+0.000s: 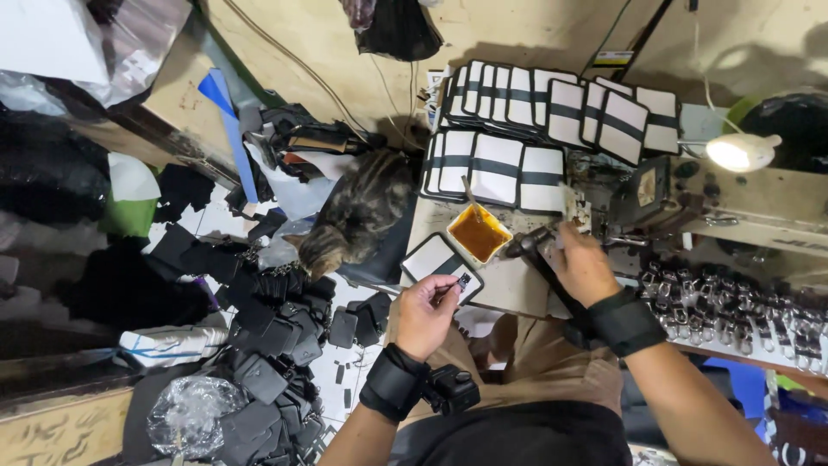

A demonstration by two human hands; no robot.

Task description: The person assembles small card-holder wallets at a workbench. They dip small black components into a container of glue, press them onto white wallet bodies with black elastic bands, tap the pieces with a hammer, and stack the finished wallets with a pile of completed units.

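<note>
Left hand [424,312] pinches small tab [463,281] over white panel [442,261] at bench front edge — right hand [580,266] grips hammer [533,246]; keep tab square, strike light.

White, black-striped patches [517,168]; amber glue [477,233]; tabby cat [354,216]

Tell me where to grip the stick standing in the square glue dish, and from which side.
Grip the stick by its bare upper end, coming from above and the far side. It leans out of the amber liquid toward the white panels, so that end looks dry, and it keeps fingers clear of the dish rim and the right hand nearby.
</note>
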